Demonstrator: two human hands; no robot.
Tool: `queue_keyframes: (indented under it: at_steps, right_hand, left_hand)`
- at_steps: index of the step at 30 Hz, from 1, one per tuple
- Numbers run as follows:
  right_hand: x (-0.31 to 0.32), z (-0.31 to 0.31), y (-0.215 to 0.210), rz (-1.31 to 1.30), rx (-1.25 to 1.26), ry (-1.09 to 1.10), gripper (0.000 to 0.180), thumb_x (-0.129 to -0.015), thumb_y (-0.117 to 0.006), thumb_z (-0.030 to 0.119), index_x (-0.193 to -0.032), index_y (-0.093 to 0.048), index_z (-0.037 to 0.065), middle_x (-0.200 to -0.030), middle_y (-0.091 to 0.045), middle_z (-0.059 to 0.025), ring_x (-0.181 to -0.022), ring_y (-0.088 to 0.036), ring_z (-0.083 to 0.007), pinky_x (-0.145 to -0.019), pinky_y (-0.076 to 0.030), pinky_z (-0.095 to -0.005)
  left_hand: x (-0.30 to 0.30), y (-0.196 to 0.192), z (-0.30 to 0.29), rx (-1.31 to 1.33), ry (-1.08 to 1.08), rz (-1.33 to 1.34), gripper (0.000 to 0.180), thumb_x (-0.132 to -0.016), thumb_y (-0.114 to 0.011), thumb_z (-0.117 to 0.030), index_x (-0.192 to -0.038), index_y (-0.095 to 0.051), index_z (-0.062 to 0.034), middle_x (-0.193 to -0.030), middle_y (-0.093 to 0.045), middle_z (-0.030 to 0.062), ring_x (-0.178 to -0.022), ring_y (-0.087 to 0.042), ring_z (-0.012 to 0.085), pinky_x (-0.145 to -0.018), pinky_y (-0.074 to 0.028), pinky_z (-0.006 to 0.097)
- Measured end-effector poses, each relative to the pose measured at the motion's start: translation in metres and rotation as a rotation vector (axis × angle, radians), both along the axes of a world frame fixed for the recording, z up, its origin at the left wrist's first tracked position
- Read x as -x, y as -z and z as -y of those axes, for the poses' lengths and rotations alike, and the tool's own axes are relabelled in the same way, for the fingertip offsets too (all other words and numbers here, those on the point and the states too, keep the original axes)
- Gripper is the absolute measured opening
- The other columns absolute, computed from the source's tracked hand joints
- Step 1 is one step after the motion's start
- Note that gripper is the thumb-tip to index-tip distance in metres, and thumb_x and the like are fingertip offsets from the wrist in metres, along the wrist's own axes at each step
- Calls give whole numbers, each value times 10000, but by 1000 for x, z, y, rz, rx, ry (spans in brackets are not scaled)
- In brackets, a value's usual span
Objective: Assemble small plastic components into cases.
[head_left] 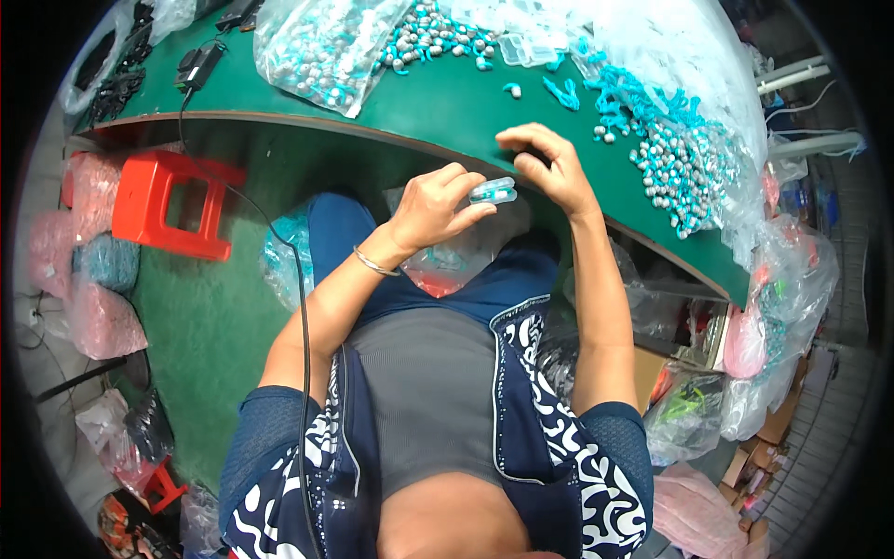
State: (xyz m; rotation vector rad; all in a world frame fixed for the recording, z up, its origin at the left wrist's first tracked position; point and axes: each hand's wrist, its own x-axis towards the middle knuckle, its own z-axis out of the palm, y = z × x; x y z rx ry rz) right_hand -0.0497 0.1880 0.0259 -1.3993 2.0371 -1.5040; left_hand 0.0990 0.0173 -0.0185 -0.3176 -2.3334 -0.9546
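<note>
My left hand (436,207) holds a small clear plastic case (493,192) by its left end, just below the edge of the green table (438,107). My right hand (549,166) rests at the table's edge with curled fingers, its fingertips touching the case's right end. A thin metal bangle (374,264) sits on my left wrist. Teal and grey earplug-like pieces (684,168) lie in a heap on the table to the right of my right hand. A few loose teal pieces (562,91) lie just beyond my hands.
A clear bag of teal and grey pieces (321,51) lies at the table's back left, another pile (433,33) behind. A red stool (172,203) stands on the floor to the left. Pink bags (98,317) and clear bags (773,307) crowd both sides. A black cable (300,307) runs down.
</note>
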Motion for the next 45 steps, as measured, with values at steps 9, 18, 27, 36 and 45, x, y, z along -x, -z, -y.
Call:
queue_keyframes:
  at_steps: [9,18,27,36,45]
  right_hand:
    - [-2,-2,5,-6,29,35,232,-806,-739,110,-1020,-718,24,-986,-710,-92,-916,-657,-203,-801,-494,-306]
    - [1,-5,9,122,185,104,229,-938,-667,219,-984,-702,-3,-912,-664,-65,-829,-600,-122,-711,-468,-257]
    - [2,-6,7,86,190,98,299,-964,-617,283,-1004,-699,-1,-970,-668,-95,-912,-625,-184,-806,-483,-288]
    - [-2,4,9,123,144,178,112,-902,-684,100,-953,-714,5,-901,-656,-38,-811,-602,-100,-727,-477,-232]
    - [0,2,14,108,138,227,72,-870,-707,45,-930,-719,8,-881,-660,-21,-779,-602,-82,-697,-481,-221]
  left_hand:
    - [35,-26,9,19,-12,-24,289,-830,-753,-234,-1010,-664,-27,-790,-577,112,-655,-609,289,-580,-493,377]
    - [54,-34,-5,-87,3,-25,190,-882,-695,-208,-930,-658,-27,-783,-580,121,-643,-591,299,-573,-479,384]
    - [24,-27,-8,-71,17,41,241,-841,-737,-217,-989,-676,-36,-790,-588,105,-668,-615,266,-586,-492,356]
    - [-19,170,-19,339,130,822,345,-862,-672,-370,-901,-685,-27,-892,-667,143,-836,-678,342,-719,-539,439]
    - [-2,177,-7,102,188,839,301,-864,-671,-303,-969,-698,-21,-937,-705,177,-880,-684,361,-770,-539,446]
